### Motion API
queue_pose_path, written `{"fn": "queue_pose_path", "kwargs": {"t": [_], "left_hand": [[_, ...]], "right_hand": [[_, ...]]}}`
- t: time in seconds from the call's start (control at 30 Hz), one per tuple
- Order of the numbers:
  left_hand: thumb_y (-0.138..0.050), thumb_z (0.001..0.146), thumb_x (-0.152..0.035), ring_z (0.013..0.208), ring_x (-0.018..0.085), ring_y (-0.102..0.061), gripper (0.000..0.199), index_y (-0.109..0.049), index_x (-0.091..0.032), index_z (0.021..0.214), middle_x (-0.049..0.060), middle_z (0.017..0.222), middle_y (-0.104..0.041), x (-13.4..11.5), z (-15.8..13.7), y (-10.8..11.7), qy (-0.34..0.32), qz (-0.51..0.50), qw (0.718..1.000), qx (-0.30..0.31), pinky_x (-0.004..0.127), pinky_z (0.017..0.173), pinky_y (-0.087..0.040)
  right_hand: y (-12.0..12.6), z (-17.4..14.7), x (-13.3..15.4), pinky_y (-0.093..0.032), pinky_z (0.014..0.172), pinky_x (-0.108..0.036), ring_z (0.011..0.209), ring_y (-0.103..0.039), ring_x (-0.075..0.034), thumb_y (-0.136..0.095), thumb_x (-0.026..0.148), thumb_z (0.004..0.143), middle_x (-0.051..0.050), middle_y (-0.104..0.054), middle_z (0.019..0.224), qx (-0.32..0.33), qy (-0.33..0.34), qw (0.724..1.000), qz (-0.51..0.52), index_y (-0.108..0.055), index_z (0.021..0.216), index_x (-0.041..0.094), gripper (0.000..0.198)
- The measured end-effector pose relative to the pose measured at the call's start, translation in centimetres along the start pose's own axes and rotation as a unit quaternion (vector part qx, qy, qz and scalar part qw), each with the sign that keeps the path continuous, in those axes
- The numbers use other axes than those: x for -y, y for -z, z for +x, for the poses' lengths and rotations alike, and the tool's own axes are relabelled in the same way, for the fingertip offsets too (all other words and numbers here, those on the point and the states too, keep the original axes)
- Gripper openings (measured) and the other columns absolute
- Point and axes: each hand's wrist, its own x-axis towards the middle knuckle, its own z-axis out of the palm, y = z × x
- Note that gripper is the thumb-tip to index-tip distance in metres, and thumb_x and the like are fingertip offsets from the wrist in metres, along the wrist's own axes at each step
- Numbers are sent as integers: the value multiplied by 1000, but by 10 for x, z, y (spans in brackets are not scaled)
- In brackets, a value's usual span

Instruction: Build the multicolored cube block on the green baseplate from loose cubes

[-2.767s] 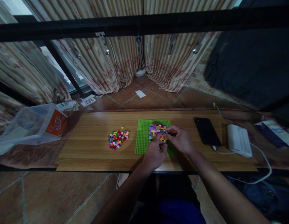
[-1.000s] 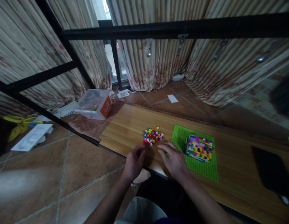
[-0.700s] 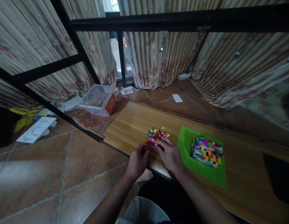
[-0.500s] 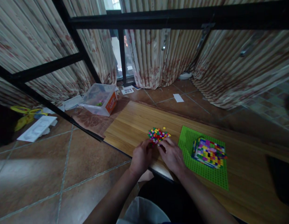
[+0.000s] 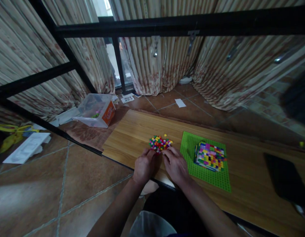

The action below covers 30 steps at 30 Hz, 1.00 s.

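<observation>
A loose pile of small multicoloured toy bricks (image 5: pixel 160 143) lies on the wooden table (image 5: pixel 132 131). At the pile's near left edge is my left hand (image 5: pixel 143 167), its fingers curled and drawn together. My right hand (image 5: pixel 175 165) is at the near right edge, thumb and fingers bent into a pinch close to the bricks. Whatever is between the fingertips of either hand is too small to make out. Right of my right hand lies a green studded baseplate (image 5: pixel 187 149), bearing a block-shaped build of multicoloured bricks (image 5: pixel 209 157).
A single yellow brick (image 5: pixel 165 135) sits just beyond the pile. A black flat device (image 5: pixel 285 176) lies at the table's right with a cable. On the floor, past the table's left end, stands a clear plastic bin (image 5: pixel 93 112). A dark metal frame (image 5: pixel 152 28) crosses above.
My view has turned slightly right, so the table things sit further left and more of the black device shows. Both hands stay at the pile with small finger movements.
</observation>
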Motion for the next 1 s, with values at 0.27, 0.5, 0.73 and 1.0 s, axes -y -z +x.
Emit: {"fn": "queue_pose_path", "kwargs": {"t": [0.27, 0.5, 0.73, 1.0], "left_hand": [[-43, 92, -18, 82, 17, -64, 17, -60, -19, 93, 5, 95, -64, 6, -5, 0, 12, -56, 998, -26, 27, 76, -50], [-50, 89, -23, 96, 18, -65, 23, -65, -20, 106, 5, 104, -70, -23, -10, -3, 17, -285, 958, -33, 30, 86, -51], [-56, 88, -26, 85, 17, -67, 19, -70, -19, 99, 6, 95, -73, -97, 6, -24, -40, -363, 930, 42, 28, 77, -54], [-61, 86, -22, 100, 18, -62, 14, -74, -25, 90, 2, 100, -72, -151, 39, -55, -185, -269, 945, -7, 35, 94, -47]], "right_hand": [[-4, -1, 8, -51, 83, -37, 92, -60, -22, -49, 15, 89, -7, -63, 99, -14, 12, 998, 53, -67, 102, 24, 25], [26, -46, 10, -52, 80, -32, 90, -63, -19, -47, 17, 92, -6, -66, 96, -75, -40, 989, 124, -66, 98, 24, 21], [82, -106, -29, -53, 77, -31, 90, -66, -20, -53, 26, 91, -5, -67, 97, -162, -184, 959, 142, -67, 98, 26, 16], [108, -123, -68, -52, 78, -34, 88, -64, -21, -58, 38, 87, -5, -69, 93, -256, -296, 907, 155, -70, 93, 24, 19]]}}
